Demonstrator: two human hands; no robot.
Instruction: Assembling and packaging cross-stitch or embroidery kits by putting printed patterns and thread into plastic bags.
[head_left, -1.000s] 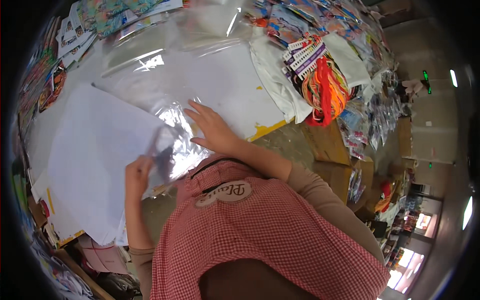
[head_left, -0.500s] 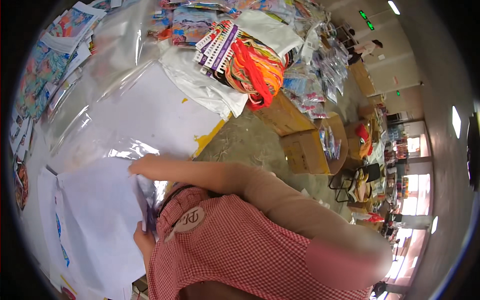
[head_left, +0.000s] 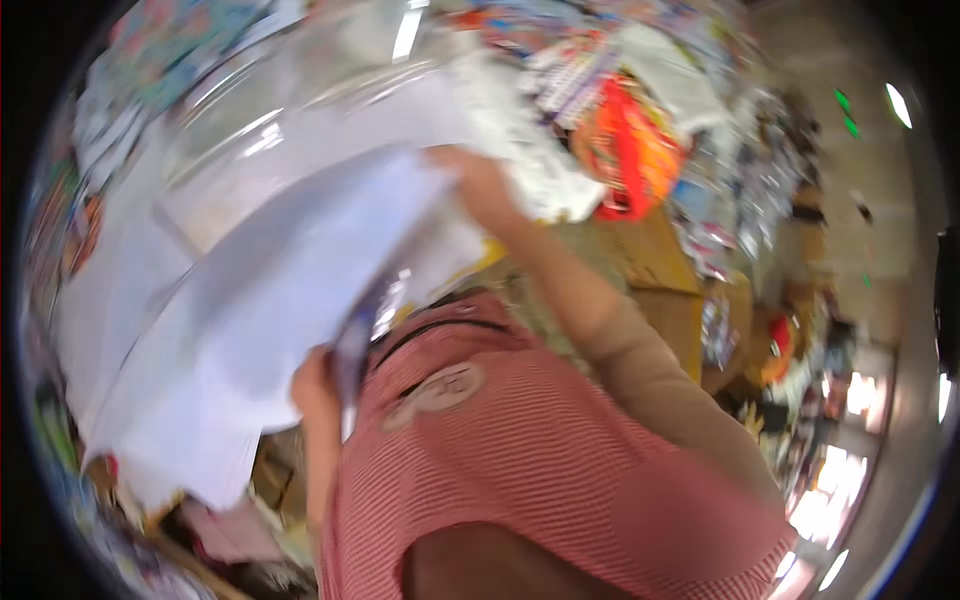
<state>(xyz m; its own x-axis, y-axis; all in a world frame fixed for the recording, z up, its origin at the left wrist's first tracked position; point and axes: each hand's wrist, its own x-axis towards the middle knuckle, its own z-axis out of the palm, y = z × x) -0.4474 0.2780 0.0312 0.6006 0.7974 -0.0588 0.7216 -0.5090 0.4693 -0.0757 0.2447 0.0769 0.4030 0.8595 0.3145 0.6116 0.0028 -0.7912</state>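
A large white sheet [head_left: 290,270], paper or thin cloth, is lifted and bowed between my hands, its far part blurred by motion. My right hand [head_left: 470,185] is closed on its upper right corner, above the table. Nearer my body, my left hand [head_left: 317,385] is closed on the sheet's near edge, with some fingers hidden behind it. A shiny clear plastic piece [head_left: 392,305] shows by that edge, close to my red checked apron. Under the lifted sheet, more white sheets [head_left: 130,270] lie on the table.
Clear plastic film [head_left: 300,110] covers part of the table. Beyond my right hand lie white plastic bags [head_left: 510,120] and a bundle of red and orange thread skeins [head_left: 630,150] on cards. Cardboard boxes [head_left: 650,250] stand at the right. Colourful printed packs [head_left: 180,45] are piled at the far left.
My right hand has moved up and away from my body, raising the white sheet's corner. My left hand still holds the near edge. The whole view has shifted and blurred.
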